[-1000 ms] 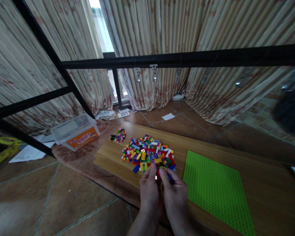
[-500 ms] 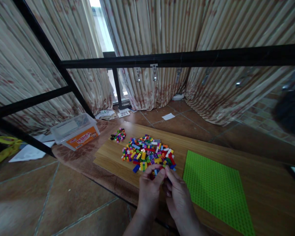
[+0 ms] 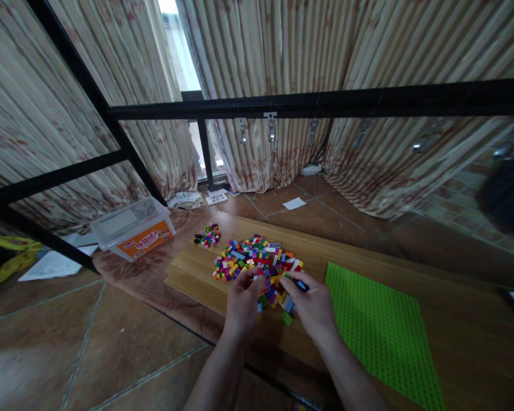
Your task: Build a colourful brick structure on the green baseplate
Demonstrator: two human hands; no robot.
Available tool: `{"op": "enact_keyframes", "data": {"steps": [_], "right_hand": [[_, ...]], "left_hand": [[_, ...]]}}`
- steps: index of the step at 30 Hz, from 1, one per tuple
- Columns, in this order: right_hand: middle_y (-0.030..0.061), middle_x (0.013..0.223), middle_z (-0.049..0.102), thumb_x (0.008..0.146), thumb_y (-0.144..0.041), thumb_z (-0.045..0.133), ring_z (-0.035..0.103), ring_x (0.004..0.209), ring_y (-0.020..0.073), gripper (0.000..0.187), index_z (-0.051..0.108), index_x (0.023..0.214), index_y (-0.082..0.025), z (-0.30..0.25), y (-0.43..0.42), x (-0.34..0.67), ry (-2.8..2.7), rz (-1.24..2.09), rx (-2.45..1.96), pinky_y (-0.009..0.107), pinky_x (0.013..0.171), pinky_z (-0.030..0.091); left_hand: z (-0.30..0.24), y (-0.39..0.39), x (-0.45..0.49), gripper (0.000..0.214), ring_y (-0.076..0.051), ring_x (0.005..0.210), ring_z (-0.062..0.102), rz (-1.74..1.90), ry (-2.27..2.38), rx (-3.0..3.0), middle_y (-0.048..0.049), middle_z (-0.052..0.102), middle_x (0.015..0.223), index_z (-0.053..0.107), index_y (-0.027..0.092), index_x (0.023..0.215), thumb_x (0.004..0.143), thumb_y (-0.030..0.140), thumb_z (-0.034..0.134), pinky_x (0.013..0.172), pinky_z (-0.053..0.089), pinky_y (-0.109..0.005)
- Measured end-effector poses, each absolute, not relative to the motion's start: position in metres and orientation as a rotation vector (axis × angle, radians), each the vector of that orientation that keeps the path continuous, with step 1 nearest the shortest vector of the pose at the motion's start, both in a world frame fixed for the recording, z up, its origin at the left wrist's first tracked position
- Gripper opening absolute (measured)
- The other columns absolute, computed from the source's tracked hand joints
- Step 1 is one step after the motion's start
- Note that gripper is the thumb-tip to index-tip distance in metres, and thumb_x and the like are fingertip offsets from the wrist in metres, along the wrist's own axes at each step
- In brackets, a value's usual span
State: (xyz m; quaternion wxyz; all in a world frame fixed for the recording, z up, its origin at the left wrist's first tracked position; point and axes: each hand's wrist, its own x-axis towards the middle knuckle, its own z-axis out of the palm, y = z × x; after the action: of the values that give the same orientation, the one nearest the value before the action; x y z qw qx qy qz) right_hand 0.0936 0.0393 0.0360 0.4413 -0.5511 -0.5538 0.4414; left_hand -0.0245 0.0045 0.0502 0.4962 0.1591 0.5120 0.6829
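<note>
A heap of small multicoloured toy building bricks (image 3: 240, 255) lies on the wooden board. Over its near side, my left hand (image 3: 243, 302) has thumb and fingers curled together; a touch of red shows by the fingertips, but what they hold is too small to make out. My right hand (image 3: 312, 302) is just to the right, thumb and forefinger pinched at the heap's edge. Something small and greenish shows at that pinch, its kind unclear. Below and between the hands lies a loose green brick (image 3: 287, 318). To the right is a bright green studded baseplate (image 3: 377, 325).
A clear plastic tub (image 3: 137, 228) with an orange label stands left of the wooden board (image 3: 188, 271). A smaller brick pile (image 3: 208, 236) sits at the board's far left. A black metal rail (image 3: 325, 105) crosses in front of the curtains (image 3: 282, 51).
My hands were together at the heap's near edge and have moved apart. The left went left and slightly forward, the right a little right. Bricks between them are now uncovered.
</note>
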Motion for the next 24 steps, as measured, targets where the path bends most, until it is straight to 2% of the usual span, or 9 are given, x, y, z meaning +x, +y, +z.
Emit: {"op": "enact_keyframes", "data": {"steps": [3,8,12,16,20,24], "right_hand": [[0.0056,0.081,0.07,0.077,-0.036,0.062,0.064,0.073,0.0216,0.021,0.074,0.085,-0.02,0.036,0.067,0.091,-1.777,0.767,-1.412,0.034,0.069,0.045],[0.0078,0.089,0.068,0.073,-0.023,0.065,0.064,0.083,0.0231,0.017,0.074,0.087,-0.021,0.035,0.089,0.08,-1.922,0.685,-1.356,0.035,0.077,0.045],[0.0071,0.094,0.067,0.069,-0.014,0.066,0.063,0.085,0.0217,0.029,0.073,0.097,-0.022,0.032,0.091,0.077,-2.012,0.692,-1.294,0.033,0.078,0.046],[0.0055,0.097,0.069,0.068,-0.011,0.064,0.065,0.085,0.0205,0.042,0.069,0.108,-0.022,0.035,0.09,0.085,-2.062,0.735,-1.238,0.031,0.077,0.048],[0.0033,0.096,0.072,0.078,-0.011,0.053,0.067,0.083,0.0184,0.038,0.068,0.111,-0.024,0.041,0.097,0.105,-2.064,0.751,-1.257,0.03,0.077,0.049],[0.0081,0.107,0.07,0.081,-0.007,0.043,0.065,0.096,0.0205,0.041,0.068,0.109,-0.02,0.038,0.111,0.127,-2.085,0.676,-1.351,0.034,0.088,0.046]], "left_hand": [[0.044,0.026,-0.035,0.023,-0.008,0.05,0.05,1.616,1.47,0.557,0.0027,0.061,0.061,0.069,0.013,0.084,0.062,0.016,0.07,0.051,0.038,-0.019],[0.036,0.047,-0.037,0.028,-0.009,0.05,0.047,1.608,1.581,0.649,0.0045,0.057,0.056,0.072,0.016,0.084,0.06,0.006,0.064,0.054,0.037,-0.02],[0.032,0.048,-0.034,0.037,-0.015,0.071,0.058,1.595,1.592,0.735,-0.0007,0.068,0.074,0.074,0.019,0.086,0.059,0.001,0.058,0.068,0.045,-0.024],[0.028,0.045,-0.032,0.046,-0.02,0.087,0.061,1.573,1.554,0.82,-0.0035,0.07,0.089,0.073,0.02,0.095,0.06,-0.001,0.053,0.084,0.046,-0.03],[0.021,0.044,-0.034,0.048,-0.023,0.105,0.059,1.553,1.531,0.909,-0.0054,0.069,0.103,0.071,0.021,0.103,0.063,-0.001,0.054,0.099,0.04,-0.036],[0.015,0.044,-0.038,0.048,-0.024,0.116,0.054,1.604,1.476,0.902,-0.0052,0.067,0.113,0.072,0.02,0.099,0.06,-0.003,0.057,0.107,0.033,-0.039]]}}
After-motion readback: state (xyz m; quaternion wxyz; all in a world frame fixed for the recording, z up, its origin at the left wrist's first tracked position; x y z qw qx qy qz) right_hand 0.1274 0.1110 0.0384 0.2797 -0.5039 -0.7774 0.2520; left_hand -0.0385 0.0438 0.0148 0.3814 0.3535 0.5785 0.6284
